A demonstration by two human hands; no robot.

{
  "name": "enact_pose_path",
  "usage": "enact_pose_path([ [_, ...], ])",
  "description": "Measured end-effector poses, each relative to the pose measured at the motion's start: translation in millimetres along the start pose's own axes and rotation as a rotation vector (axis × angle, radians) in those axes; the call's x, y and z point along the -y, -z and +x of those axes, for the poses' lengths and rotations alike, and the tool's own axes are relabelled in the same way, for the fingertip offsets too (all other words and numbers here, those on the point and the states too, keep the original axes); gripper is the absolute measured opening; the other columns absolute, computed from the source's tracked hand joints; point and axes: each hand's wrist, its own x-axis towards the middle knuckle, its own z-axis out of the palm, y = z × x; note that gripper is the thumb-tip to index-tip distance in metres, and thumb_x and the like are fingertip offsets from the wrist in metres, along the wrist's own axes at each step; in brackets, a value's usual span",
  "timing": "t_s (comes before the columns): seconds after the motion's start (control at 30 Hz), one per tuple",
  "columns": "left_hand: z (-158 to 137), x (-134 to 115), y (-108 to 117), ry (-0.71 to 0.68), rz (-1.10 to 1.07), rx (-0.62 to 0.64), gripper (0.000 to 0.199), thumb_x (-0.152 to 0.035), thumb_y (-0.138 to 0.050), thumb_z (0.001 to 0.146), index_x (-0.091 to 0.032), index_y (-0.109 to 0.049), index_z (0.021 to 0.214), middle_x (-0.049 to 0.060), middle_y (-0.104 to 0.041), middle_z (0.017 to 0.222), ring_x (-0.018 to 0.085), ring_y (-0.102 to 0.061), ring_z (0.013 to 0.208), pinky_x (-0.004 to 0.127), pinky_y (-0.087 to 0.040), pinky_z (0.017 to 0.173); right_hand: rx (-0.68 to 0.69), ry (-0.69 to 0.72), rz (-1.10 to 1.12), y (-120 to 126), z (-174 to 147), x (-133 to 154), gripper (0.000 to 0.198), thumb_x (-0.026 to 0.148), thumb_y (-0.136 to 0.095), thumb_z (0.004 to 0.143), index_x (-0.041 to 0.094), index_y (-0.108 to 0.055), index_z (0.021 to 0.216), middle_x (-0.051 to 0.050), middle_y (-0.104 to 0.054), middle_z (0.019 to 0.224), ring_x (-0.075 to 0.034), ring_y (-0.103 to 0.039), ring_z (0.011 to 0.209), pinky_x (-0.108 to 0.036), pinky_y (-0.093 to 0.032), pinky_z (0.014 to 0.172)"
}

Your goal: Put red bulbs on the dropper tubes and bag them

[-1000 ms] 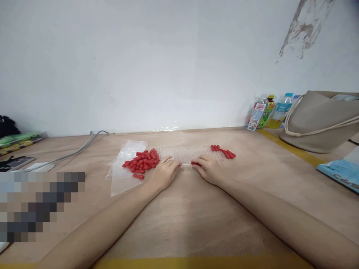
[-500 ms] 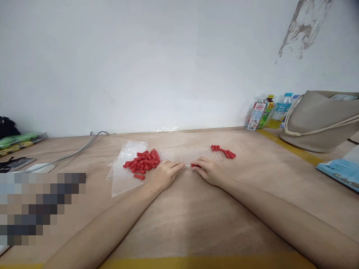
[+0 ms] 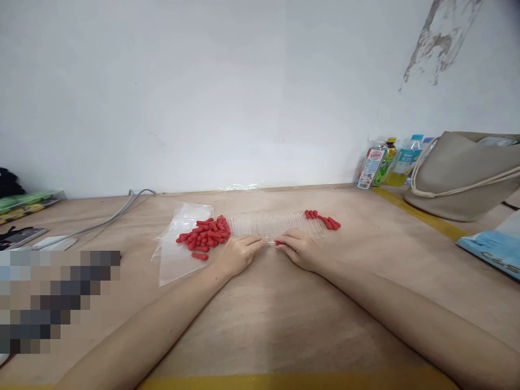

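Reckoned from where the fingertips meet, the near strip of yellow tape (image 3: 260, 381) crosses the tabletop (image 3: 260, 325) at six o'clock. The left hand (image 3: 241, 254) grasps what looks like a thin clear tube (image 3: 271, 243), and the right hand (image 3: 300, 248) pinches a red bulb (image 3: 278, 244) at the tube's three o'clock end. If the two ends push together off line, the tube could bend or snap, or the soft-looking bulb could buckle and slip from the fingertips. Just beyond, towards twelve o'clock, a row of clear tubes (image 3: 264, 225) lies close under the knuckles; a sagging wrist or finger could roll them askew. The heap of red bulbs (image 3: 207, 235), between nine and ten o'clock on a plastic bag (image 3: 174, 268), could scatter if the left forearm dragged the bag. The red bulbs at two o'clock (image 3: 311, 214) are near enough for the right hand to knock.

The fingers hide most of the held pieces, so I cannot tell whether they are joined. Pixelation blots out something between eight and nine o'clock. The row's tubes blur together, uncountable. Farthest, near two o'clock, a grey-beige bag (image 3: 463, 173) partly covers bottles (image 3: 406, 160).
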Motion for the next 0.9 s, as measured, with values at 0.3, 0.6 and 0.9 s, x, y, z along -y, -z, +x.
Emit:
enact_pose_path([
  [0.3,4,-5,2,-0.052,0.149,0.055,0.023,-0.011,-0.042,0.084,-0.018,-0.061,0.096,0.002,-0.067,0.082,0.014,-0.060,0.067,0.022,-0.045,0.051,0.048,0.135,-0.184,3,3,5,0.020,0.022,-0.042,0.087,0.014,-0.060,0.085,-0.006,-0.060,0.069,-0.015,-0.051,0.067,-0.029,-0.041,0.062],
  [0.6,6,-2,0,0.044,0.089,-0.014,0.020,-0.025,-0.048,0.085,-0.016,-0.059,0.099,0.006,-0.067,0.090,0.018,-0.061,0.083,0.032,-0.049,0.072,-0.002,0.154,-0.303,14,7,3,0.018,0.022,-0.045,0.086,0.017,-0.062,0.089,-0.005,-0.064,0.073,-0.016,-0.054,0.072,-0.031,-0.041,0.066],
  [0.9,5,-4,-4,-0.017,0.073,-0.008,0.019,-0.023,-0.043,0.088,-0.014,-0.059,0.093,0.007,-0.067,0.090,0.017,-0.063,0.087,0.031,-0.052,0.080,-0.008,0.256,-0.234,5,4,-3,0.020,0.017,-0.045,0.085,0.015,-0.059,0.098,-0.008,-0.067,0.089,-0.017,-0.061,0.082,-0.034,-0.049,0.074],
])
